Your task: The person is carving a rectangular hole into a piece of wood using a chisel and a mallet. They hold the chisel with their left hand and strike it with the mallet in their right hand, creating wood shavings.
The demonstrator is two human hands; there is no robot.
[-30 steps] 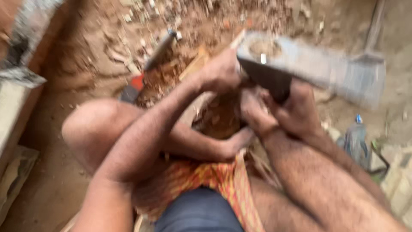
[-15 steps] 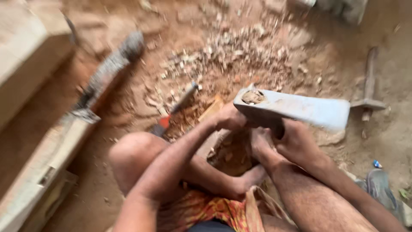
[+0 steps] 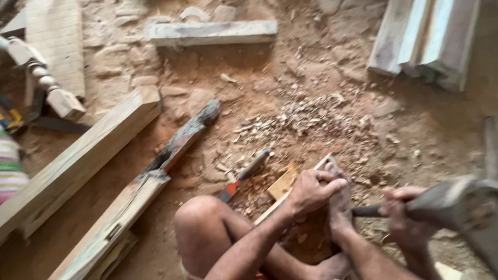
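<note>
Swinging the blurred axe-like tool [image 3: 456, 207] out to the right, away from the wood it was pressed over half a second ago.

The head has dropped from above the hands to beside them, so a chopping stroke seems in hand. The reddish wood piece [image 3: 306, 233] stands on the dirt floor [image 3: 218, 67] between the knees. Left hand [image 3: 311, 192] fingers clenched on its top edge; right hand [image 3: 404, 218] clenched round the tool's handle.
</note>
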